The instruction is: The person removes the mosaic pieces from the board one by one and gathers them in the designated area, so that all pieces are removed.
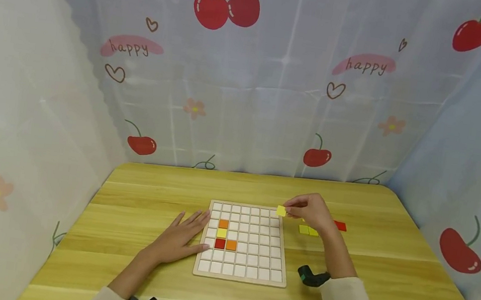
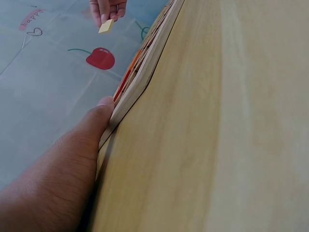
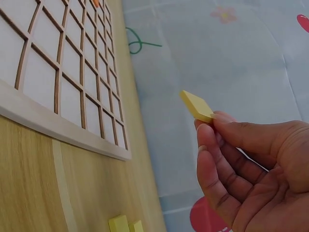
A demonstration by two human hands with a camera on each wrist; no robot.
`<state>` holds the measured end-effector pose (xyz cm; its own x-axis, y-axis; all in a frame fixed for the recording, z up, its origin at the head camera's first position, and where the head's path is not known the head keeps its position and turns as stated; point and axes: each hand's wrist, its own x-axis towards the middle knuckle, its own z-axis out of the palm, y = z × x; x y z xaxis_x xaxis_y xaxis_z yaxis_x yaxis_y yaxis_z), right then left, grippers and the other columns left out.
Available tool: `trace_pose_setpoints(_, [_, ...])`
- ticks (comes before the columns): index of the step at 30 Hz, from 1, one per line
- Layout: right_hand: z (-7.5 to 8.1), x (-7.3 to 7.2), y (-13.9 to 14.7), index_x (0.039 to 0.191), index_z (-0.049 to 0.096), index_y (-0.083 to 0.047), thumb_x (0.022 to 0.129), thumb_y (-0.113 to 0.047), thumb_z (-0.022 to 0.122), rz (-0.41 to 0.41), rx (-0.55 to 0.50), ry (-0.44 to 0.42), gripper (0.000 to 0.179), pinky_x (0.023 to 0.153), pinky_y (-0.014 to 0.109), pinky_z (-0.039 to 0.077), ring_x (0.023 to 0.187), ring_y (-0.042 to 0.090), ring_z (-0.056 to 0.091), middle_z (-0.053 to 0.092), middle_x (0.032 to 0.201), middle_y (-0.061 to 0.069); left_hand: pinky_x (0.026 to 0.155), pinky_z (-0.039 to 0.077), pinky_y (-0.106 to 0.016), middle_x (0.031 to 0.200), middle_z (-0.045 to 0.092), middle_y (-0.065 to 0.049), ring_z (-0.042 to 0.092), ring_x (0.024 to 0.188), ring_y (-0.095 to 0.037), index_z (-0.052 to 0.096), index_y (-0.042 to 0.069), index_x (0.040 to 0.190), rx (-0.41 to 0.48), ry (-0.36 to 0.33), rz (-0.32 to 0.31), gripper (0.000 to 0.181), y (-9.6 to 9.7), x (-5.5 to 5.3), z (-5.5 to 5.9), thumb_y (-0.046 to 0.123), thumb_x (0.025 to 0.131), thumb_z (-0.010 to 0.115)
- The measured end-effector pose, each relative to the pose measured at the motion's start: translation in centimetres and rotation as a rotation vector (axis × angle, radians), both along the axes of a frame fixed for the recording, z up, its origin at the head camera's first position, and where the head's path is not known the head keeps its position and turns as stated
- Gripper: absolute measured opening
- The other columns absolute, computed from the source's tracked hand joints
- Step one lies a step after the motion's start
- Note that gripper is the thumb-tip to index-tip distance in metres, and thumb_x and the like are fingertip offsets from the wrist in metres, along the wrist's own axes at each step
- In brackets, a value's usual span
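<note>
A square wooden grid board [image 1: 239, 278] lies on the table, with two orange tiles [image 1: 231, 245], one yellow tile [image 1: 222, 232] and one red tile [image 1: 220, 243] in cells left of its middle. My left hand [image 1: 180, 241] rests flat with spread fingers at the board's left edge, the thumb and fingertips touching the rim. Above the board's far right corner, my right hand [image 1: 311, 211] pinches a yellow square tile [image 3: 197, 105] between thumb and fingers. In the right wrist view that tile is tilted and apart from the board.
Right of the board lie more yellow tiles [image 1: 304, 229], partly hidden by the right forearm, and a red tile [image 1: 340, 226]. A printed curtain [image 1: 265, 97] stands along the table's back and both sides. Each wrist wears a black device [image 1: 311, 276].
</note>
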<state>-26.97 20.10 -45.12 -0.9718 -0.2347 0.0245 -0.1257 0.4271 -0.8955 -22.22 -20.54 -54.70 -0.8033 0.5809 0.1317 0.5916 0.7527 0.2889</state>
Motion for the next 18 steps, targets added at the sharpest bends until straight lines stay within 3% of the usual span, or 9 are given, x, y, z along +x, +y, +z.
trace_pose_setpoints(18, [0.2,-0.2,2.6,0.109,0.074,0.007,0.097,-0.004,0.067,-0.050,-0.015,-0.050,0.018,0.090,0.053,0.056,0.095,0.041,0.072,0.075,0.101,0.017,0.122,0.004,-0.061,0.169,0.014,0.000,0.015,0.155,-0.025,0.016,0.015,0.164,-0.006,-0.004,0.003,0.087,0.0,-0.3,-0.3,0.069,0.100,0.041])
